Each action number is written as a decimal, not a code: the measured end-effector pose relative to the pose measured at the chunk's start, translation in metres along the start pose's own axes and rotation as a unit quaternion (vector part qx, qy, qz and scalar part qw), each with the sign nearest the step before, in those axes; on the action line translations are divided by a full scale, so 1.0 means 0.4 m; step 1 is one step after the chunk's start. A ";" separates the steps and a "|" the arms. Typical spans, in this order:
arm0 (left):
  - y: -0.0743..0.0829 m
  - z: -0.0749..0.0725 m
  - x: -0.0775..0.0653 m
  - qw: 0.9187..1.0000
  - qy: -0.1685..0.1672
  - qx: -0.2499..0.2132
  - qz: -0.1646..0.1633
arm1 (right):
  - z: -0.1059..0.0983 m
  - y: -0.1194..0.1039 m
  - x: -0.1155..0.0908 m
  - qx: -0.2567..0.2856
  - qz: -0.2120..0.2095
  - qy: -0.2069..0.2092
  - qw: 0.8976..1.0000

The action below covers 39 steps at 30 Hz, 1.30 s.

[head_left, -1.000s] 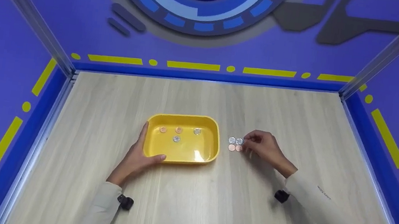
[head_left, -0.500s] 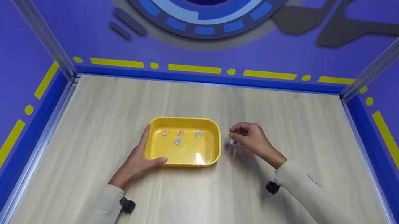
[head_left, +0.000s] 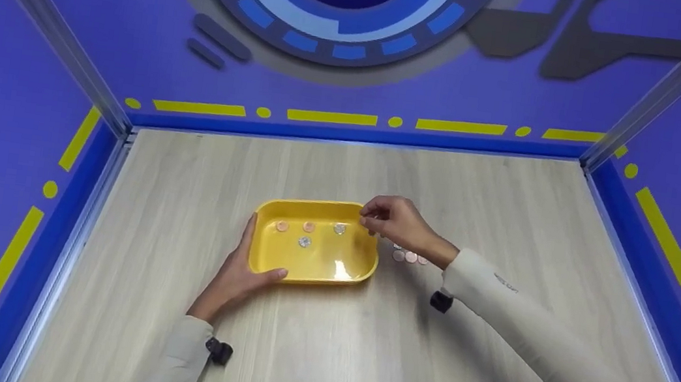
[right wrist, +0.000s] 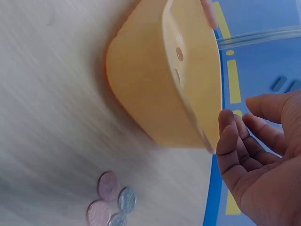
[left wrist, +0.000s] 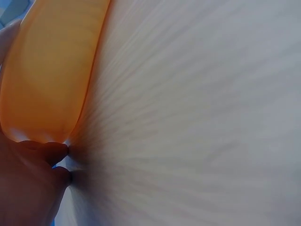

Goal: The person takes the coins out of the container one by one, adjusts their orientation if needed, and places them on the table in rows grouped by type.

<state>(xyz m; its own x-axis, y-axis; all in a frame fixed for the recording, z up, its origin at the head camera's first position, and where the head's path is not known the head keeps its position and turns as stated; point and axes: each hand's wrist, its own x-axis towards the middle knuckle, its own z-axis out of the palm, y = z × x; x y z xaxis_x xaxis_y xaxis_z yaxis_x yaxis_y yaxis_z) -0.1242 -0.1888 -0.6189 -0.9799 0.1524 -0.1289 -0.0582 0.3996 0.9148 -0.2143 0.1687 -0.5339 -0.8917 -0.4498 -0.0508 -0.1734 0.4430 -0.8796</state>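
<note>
The left hand [head_left: 244, 270] had hold of a yellow tray [head_left: 285, 261], its thumb laid over the near rim and its fingers along the left wall. The tray was standing on the table [head_left: 307, 344], a rectangle with well-rounded corners, made of smooth material which looked like plastic; a bright reflection lay on its floor.

Inside, on the flat bottom, were two thin copper-coloured coins [head_left: 308, 227] and two silvery coins [head_left: 339, 228], all round and apart from each other.

The right hand [head_left: 399, 220] was above the tray's far right corner, half closed, with the fingers bent and the tips near together; I cannot tell if something was held between them.

On the table, beside the tray's right side, reddish coins [right wrist: 109, 185] and pale metallic coins [right wrist: 127, 200] lay flat in a close group, partly covered by the right forearm in the head view.

The table had a pale wood surface with fine straight grain. The sleeves [head_left: 533, 328] were of light, softly wrinkled cloth.
</note>
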 end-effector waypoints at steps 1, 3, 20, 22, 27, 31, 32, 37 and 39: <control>-0.001 0.000 0.000 1.000 -0.001 -0.001 0.002 | 0.005 -0.001 0.007 -0.004 -0.003 -0.006 1.000; -0.003 0.001 -0.002 1.000 -0.002 -0.003 0.004 | 0.017 -0.004 0.021 -0.013 -0.005 -0.020 1.000; -0.002 0.013 -0.008 1.000 -0.002 -0.003 -0.029 | 0.101 -0.023 0.101 -0.085 -0.030 -0.103 0.991; -0.003 0.011 -0.008 1.000 -0.001 -0.002 -0.027 | 0.109 -0.022 0.112 -0.091 -0.037 -0.112 0.989; -0.003 0.007 -0.008 1.000 -0.001 -0.006 -0.023 | 0.126 -0.012 0.135 -0.105 -0.048 -0.126 0.985; -0.003 0.006 -0.003 1.000 -0.001 -0.010 -0.022 | 0.138 0.002 0.152 -0.125 -0.062 -0.135 0.981; -0.003 0.006 -0.002 1.000 -0.002 -0.010 -0.022 | 0.140 0.003 0.156 -0.128 -0.063 -0.139 0.980; -0.004 0.003 0.003 1.000 -0.004 -0.010 -0.016 | 0.149 -0.003 0.171 -0.137 -0.060 -0.152 0.977; -0.002 0.001 0.004 1.000 -0.003 -0.009 -0.014 | 0.154 -0.008 0.178 -0.137 -0.059 -0.158 0.976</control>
<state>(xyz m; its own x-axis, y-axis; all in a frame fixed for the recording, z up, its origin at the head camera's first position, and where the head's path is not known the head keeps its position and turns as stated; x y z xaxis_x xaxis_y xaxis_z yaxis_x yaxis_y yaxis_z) -0.1257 -0.1885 -0.6198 -0.9764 0.1470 -0.1579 -0.0901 0.3870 0.9177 -0.2514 0.0878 -0.5638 -0.6929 -0.7079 -0.1370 -0.4117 0.5445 -0.7308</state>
